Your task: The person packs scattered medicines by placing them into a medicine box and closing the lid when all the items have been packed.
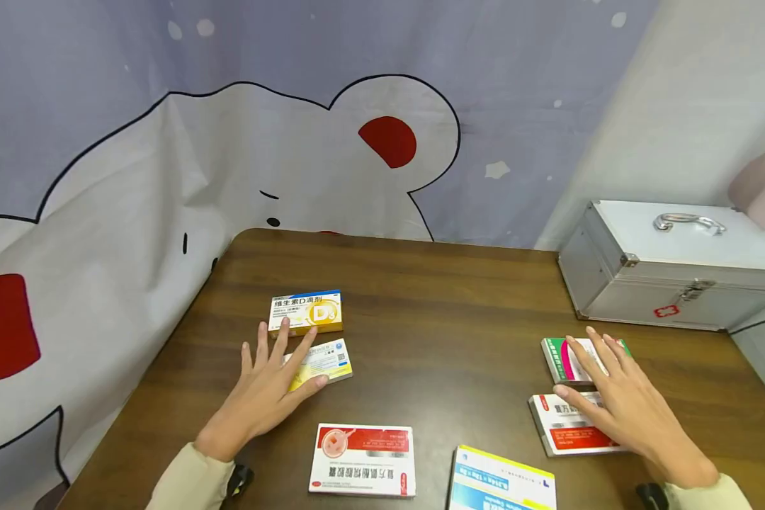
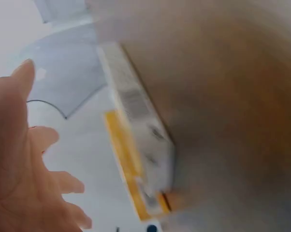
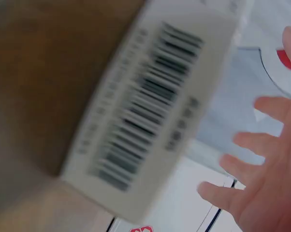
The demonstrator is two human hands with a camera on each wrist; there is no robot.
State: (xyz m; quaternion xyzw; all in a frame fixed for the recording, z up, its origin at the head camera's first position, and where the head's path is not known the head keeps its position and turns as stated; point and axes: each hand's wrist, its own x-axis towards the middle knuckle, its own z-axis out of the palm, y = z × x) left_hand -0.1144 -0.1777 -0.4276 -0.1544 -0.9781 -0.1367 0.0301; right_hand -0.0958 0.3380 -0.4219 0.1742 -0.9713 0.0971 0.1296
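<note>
Left hand and right hand spread above a brown table
The left hovers, fingers apart, by the D3 box and over a yellow-and-white box; a red-and-white box and a blue-and-white box lie between the hands; the right hovers over a second red-and-white box and a green-edged box, near a silver case

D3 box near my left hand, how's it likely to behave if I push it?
The D3 box looks like card with crisp edges, so it should stay stiff, though squeezing might dent it. Lying flat on a broad face, it would probably slide rather than roll or tip. The table looks smooth, suggesting little drag.
</note>
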